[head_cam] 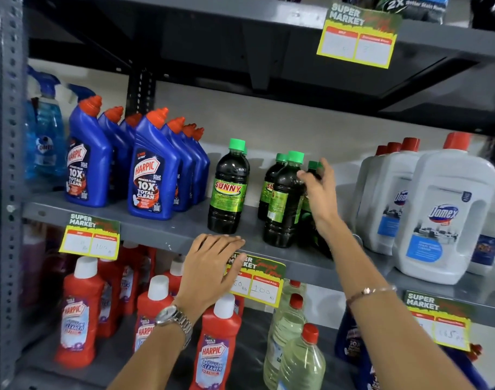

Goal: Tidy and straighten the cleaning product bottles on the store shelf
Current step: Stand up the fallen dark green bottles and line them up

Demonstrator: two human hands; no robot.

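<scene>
Several dark Sunny bottles with green caps stand on the grey middle shelf. One Sunny bottle stands alone with its label facing front. To its right is a tight group, led by a bottle turned sideways. My right hand reaches into this group, and its fingers wrap the neck of a rear Sunny bottle, which is mostly hidden. My left hand lies flat on the shelf's front edge, fingers spread, holding nothing.
Blue Harpic bottles stand in rows at the left, white Domex jugs at the right. On the lower shelf are red Harpic bottles and clear bottles. Price tags hang from the shelf edge. Another shelf is overhead.
</scene>
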